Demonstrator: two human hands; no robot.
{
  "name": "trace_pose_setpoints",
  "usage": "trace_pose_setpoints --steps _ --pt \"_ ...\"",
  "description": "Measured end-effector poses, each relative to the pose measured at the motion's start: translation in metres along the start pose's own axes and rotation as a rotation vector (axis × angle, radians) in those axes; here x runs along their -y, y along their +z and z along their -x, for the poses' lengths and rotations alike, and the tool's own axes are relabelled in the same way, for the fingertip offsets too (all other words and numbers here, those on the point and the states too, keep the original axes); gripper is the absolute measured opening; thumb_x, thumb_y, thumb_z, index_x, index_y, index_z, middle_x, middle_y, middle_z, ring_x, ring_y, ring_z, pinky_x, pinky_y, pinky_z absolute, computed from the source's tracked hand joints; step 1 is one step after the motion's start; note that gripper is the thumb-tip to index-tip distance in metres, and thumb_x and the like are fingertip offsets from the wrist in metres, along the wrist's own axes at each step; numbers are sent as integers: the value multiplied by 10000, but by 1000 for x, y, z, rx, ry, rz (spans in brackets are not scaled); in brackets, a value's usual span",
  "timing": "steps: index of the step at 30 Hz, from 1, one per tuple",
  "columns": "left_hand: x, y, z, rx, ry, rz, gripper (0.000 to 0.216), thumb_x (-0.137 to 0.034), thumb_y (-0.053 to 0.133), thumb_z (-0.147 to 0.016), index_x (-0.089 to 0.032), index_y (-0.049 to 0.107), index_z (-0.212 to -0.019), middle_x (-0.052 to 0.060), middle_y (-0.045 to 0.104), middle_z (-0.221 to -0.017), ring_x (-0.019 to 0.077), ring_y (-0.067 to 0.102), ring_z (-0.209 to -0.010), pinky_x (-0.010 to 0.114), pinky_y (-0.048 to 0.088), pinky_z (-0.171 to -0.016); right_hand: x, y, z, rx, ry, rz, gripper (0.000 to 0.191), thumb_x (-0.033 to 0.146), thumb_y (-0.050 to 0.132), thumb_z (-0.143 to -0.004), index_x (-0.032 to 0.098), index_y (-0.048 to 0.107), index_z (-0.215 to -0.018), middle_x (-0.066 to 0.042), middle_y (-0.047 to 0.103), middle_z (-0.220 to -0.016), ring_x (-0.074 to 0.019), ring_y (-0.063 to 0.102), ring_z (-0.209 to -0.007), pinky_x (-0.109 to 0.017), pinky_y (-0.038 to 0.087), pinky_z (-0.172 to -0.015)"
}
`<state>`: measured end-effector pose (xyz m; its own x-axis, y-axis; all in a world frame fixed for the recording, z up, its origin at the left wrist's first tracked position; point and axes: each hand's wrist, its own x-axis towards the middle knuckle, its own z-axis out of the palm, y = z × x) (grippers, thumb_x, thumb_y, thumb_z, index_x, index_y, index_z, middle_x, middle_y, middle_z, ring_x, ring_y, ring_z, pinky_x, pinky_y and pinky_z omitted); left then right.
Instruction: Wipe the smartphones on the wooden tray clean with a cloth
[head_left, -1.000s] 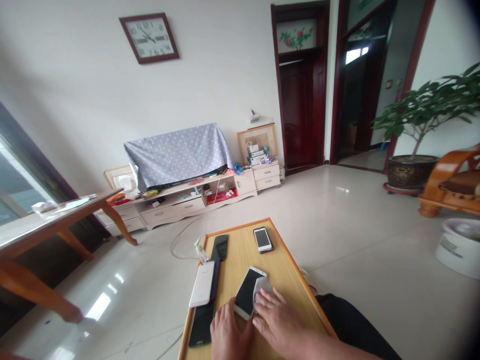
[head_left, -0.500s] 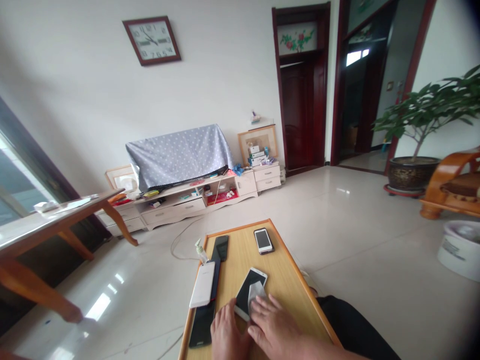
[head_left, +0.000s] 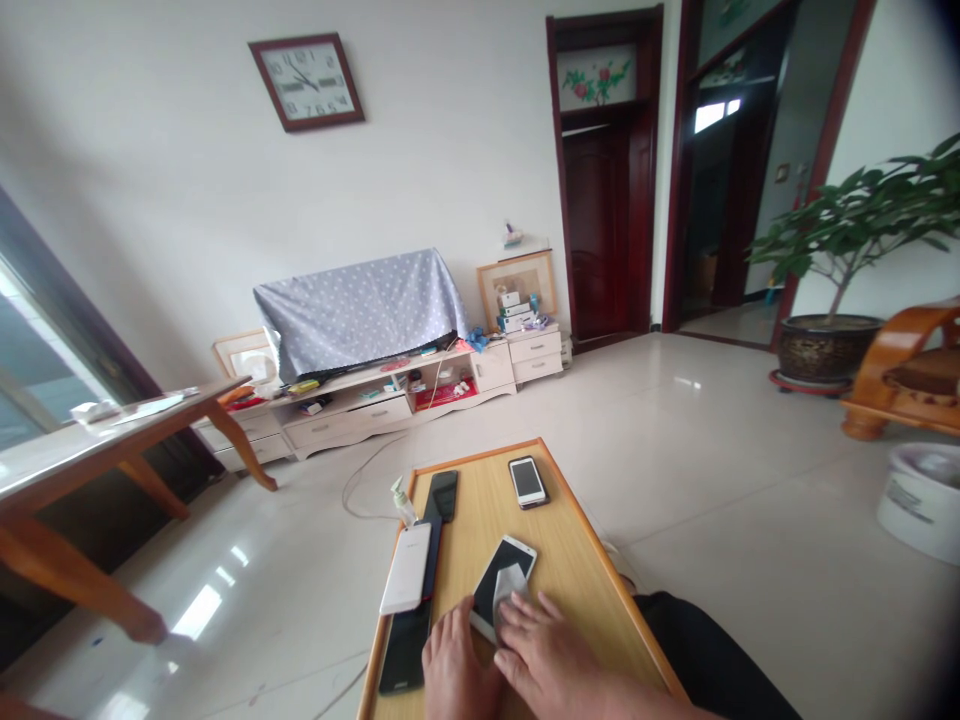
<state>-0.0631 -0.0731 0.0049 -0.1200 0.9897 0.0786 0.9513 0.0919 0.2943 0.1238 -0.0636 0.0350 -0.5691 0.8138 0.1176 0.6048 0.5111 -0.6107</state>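
A white smartphone (head_left: 487, 583) with a dark screen lies slanted on the small wooden table (head_left: 570, 590). My left hand (head_left: 457, 655) is at its lower left edge, fingers together and holding it against the tabletop. With its fingers pressing down, my right hand (head_left: 544, 645) holds a small grey cloth (head_left: 510, 582) flat against the lower half of the screen. The cloth covers part of the screen, and my fingers hide the phone's lower right corner.
Along the table's left side lie a white phone face down (head_left: 406, 570), a black phone (head_left: 403, 650) and another dark phone (head_left: 442, 495). Beside them is a pump bottle (head_left: 403, 498). A smaller white phone (head_left: 528, 480) lies at the far right, near the raised table rim (head_left: 592, 535).
My right hand and the cloth have shifted very slightly left across the screen. My left hand and the phone stay practically in place.
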Motion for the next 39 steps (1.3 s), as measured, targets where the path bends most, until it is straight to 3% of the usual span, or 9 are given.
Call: trace_pose_setpoints --steps 6,15,22,25,29,31,35,39 --pt "-6 -4 1 -45 -7 9 571 -399 567 -856 -205 517 -1390 106 590 -1422 265 488 -1347 388 326 -1125 -1 -20 -6 -20 62 14 475 434 261 -1065 335 617 -1364 -29 527 -1513 -265 389 -1461 -555 193 -1220" --pt "-1 -1 0 -24 5 0 615 -350 599 -823 -207 499 -1412 104 574 -1446 264 474 -1366 374 327 -1133 -6 -4 0 -9 10 28 473 477 283 -1061 365 522 -1453 -9 492 -1539 -267 367 -1473 -562 169 -1228" --pt "-8 -5 1 -44 -15 -23 585 -341 594 -819 -205 524 -1383 105 603 -1405 264 507 -1332 379 334 -1122 -24 -26 -24 -100 203 131 516 490 269 -1060 274 566 -1422 -86 485 -1541 -289 363 -1474 -652 95 -1213" --pt "-5 -3 0 -44 -5 -16 578 -344 582 -834 -204 515 -1391 106 590 -1422 268 492 -1348 385 335 -1122 -14 -15 -20 -88 134 120 539 506 272 -1058 256 525 -1464 -95 456 -1558 -293 341 -1485 -634 50 -1229" --pt "-1 0 -1 9 -10 -18 636 -165 544 -795 -201 478 -1426 92 567 -1454 232 470 -1367 360 311 -1132 2 3 -5 6 -65 30 533 526 322 -1048 291 481 -1499 -48 461 -1556 -284 346 -1483 -555 85 -1258" --pt "0 -1 -1 9 -3 -15 629 -177 549 -800 -192 478 -1425 97 566 -1452 233 473 -1360 362 311 -1130 1 4 -5 16 -84 4 513 497 304 -1056 311 472 -1504 -33 472 -1550 -273 357 -1478 -549 83 -1258" --pt "-3 -2 0 -35 7 -19 588 -354 581 -841 -181 501 -1397 109 589 -1417 259 489 -1341 378 329 -1117 -19 -10 -24 -55 34 40 482 431 265 -1069 334 497 -1480 -28 490 -1541 -247 361 -1477 -576 59 -1245" --pt "-6 -3 0 -28 -13 -40 590 -326 594 -814 -210 512 -1387 100 589 -1421 254 491 -1344 367 322 -1124 -34 -20 -47 -135 184 131 508 446 260 -1063 271 546 -1444 -83 483 -1544 -276 368 -1472 -614 50 -1230"
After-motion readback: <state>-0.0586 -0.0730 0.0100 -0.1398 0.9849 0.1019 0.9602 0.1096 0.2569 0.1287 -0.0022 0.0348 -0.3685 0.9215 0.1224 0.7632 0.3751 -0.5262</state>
